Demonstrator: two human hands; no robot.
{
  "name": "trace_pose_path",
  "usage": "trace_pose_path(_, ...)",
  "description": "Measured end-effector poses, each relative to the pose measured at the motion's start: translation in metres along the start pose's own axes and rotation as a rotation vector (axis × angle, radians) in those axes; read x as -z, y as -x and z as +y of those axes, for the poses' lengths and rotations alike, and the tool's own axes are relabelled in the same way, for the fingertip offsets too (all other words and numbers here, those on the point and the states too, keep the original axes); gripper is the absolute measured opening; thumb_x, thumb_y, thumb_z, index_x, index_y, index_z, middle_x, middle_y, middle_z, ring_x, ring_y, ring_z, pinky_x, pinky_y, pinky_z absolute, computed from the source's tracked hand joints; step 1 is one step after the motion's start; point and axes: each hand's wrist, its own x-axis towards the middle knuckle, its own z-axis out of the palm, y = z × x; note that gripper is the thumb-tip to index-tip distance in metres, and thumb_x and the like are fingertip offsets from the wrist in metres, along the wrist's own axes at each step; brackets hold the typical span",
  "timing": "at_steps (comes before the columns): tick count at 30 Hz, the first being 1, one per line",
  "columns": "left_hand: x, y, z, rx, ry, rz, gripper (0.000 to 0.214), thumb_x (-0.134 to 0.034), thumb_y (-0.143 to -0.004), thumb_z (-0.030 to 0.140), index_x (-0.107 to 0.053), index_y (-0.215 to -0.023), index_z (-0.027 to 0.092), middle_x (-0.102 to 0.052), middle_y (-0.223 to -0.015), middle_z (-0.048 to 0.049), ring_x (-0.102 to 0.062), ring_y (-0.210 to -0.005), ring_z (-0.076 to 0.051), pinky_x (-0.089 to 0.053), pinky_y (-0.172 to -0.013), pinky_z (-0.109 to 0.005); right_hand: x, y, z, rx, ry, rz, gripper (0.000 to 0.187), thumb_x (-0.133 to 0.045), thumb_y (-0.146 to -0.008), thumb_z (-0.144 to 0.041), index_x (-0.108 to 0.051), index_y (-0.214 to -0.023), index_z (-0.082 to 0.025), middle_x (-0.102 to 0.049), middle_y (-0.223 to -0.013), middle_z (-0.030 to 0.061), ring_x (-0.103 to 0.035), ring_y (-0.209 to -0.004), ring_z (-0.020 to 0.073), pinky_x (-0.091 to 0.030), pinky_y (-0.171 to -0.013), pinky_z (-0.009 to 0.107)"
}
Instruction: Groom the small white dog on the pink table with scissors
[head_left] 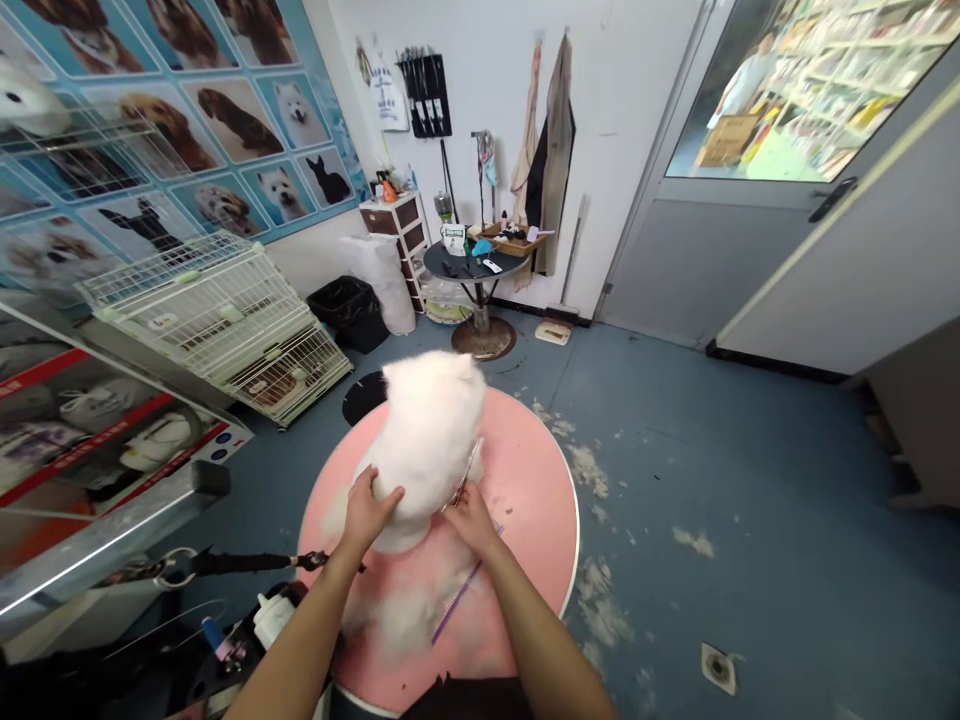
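A fluffy white pet (431,420) with pointed ears sits on a round pink table (536,470), its back towards me. My left hand (367,515) presses into the fur low on its left side, thumb apart from the fingers and partly around the body. Metal scissors (469,470) are in my right hand (471,515), closed on the handles. The blades point up along the pet's right side, close to the fur. A purple comb (457,600) lies on the table below my right wrist, among clumps of loose white fur (405,620).
Cut fur (589,470) is scattered over the blue floor. Left stand wire cages (217,310) and a black bin (349,310). A metal arm (112,540) and a white bottle (274,620) are near my left forearm. Farther back are a small black table (476,265) and a door (675,250).
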Motion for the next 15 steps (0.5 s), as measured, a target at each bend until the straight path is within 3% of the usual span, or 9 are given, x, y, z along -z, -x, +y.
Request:
trace_pose_path(6, 0.0, 0.003, 0.003, 0.041, 0.014, 0.012, 0.069, -0.067, -0.071, 0.05, -0.052, -0.127, 0.011, -0.056, -0.135, -0.0201, -0.051, -0.131, -0.035, -0.037, -0.115, -0.05, 0.007, -0.008, -0.009, 0.016, -0.029, -0.065, 0.034, -0.064, -0.077, -0.028, -0.049, -0.107, -0.023, -0.064, -0.102, 0.0042, -0.065, -0.092, 0.0192, -0.053, -0.082, 0.034)
trace_pose_path(9, -0.001, 0.005, 0.004, 0.067, 0.032, 0.006, 0.07, -0.067, -0.071, 0.048, -0.051, -0.13, 0.013, -0.055, -0.139, -0.0188, -0.05, -0.132, -0.034, -0.037, -0.115, -0.049, 0.009, -0.011, -0.011, -0.011, 0.001, -0.103, 0.032, -0.066, -0.076, -0.03, -0.05, -0.103, -0.023, -0.064, -0.098, 0.0023, -0.064, -0.089, 0.0186, -0.053, -0.081, 0.034)
trace_pose_path(15, 0.001, 0.008, 0.012, 0.121, 0.042, 0.016, 0.071, -0.068, -0.07, 0.045, -0.051, -0.13, 0.012, -0.054, -0.14, -0.0201, -0.05, -0.134, -0.035, -0.036, -0.116, -0.052, 0.016, -0.016, -0.017, 0.002, -0.01, -0.068, 0.032, -0.062, -0.077, -0.028, -0.051, -0.106, -0.024, -0.063, -0.1, 0.0031, -0.064, -0.09, 0.0183, -0.052, -0.082, 0.034)
